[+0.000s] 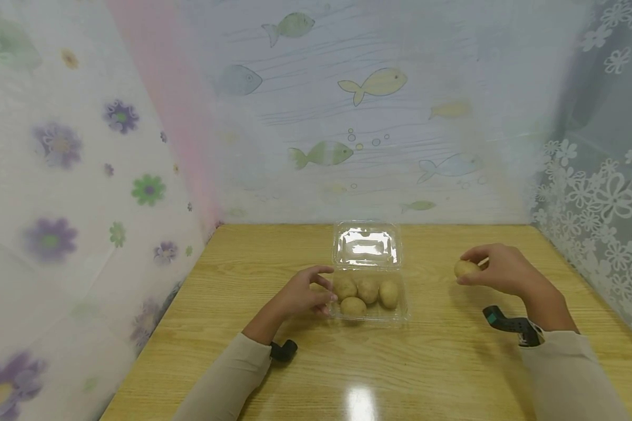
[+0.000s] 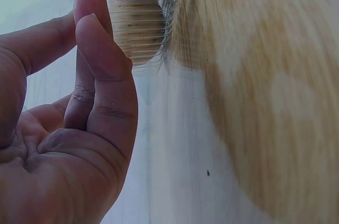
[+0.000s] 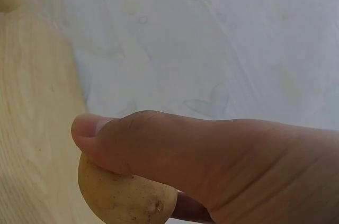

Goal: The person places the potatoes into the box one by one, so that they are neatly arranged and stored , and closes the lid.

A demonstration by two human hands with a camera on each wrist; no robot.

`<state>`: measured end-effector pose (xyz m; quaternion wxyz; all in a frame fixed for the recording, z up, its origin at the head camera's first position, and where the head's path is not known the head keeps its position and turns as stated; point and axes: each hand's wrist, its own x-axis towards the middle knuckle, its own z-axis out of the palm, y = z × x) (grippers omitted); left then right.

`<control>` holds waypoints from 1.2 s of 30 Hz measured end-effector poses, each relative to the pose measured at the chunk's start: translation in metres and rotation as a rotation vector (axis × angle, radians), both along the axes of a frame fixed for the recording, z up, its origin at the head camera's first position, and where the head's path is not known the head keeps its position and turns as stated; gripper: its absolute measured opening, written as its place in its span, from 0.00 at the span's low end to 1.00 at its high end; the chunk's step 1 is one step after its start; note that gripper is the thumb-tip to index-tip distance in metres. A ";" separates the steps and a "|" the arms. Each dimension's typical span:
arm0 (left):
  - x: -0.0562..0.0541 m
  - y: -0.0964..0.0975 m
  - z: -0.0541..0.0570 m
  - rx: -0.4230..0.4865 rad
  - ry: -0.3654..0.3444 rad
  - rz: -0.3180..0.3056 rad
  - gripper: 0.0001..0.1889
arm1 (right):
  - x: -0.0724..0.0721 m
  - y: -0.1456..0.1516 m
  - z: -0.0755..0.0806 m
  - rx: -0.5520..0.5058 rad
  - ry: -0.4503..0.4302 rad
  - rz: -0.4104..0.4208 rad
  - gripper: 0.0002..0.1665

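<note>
A clear plastic clamshell box (image 1: 405, 313) stands on the table with its lid (image 1: 368, 248) raised at the back. Several potatoes (image 1: 367, 290) lie inside it. At the box's left side is my left hand (image 1: 302, 295), its fingers loosely bent and the fingertips against or very near the wall. The left wrist view shows those fingers (image 2: 108, 70) in front of the ribbed wall. To the right of the box, my right hand (image 1: 505, 270) pinches a single potato (image 1: 466, 269) above the table. From the right wrist view, the thumb lies over this potato (image 3: 124, 195).
Wood-grain table (image 1: 216, 351) under both hands. Behind it hangs a pale sheet with fish drawings (image 1: 321, 153). A flowered curtain (image 1: 58, 234) borders the left, and a translucent flowered one (image 1: 605, 193) borders the right. Black wrist cameras (image 1: 511, 324) are strapped to the forearms.
</note>
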<state>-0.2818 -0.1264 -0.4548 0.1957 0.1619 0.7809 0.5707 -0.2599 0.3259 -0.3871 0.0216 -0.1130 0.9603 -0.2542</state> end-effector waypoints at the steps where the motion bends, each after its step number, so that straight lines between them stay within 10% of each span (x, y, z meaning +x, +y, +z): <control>1: 0.000 0.000 0.000 0.000 0.000 0.000 0.38 | 0.000 -0.001 0.000 0.001 0.000 0.001 0.43; 36: -0.001 -0.001 -0.001 0.012 -0.005 -0.004 0.38 | 0.003 -0.012 0.005 0.012 0.028 0.020 0.42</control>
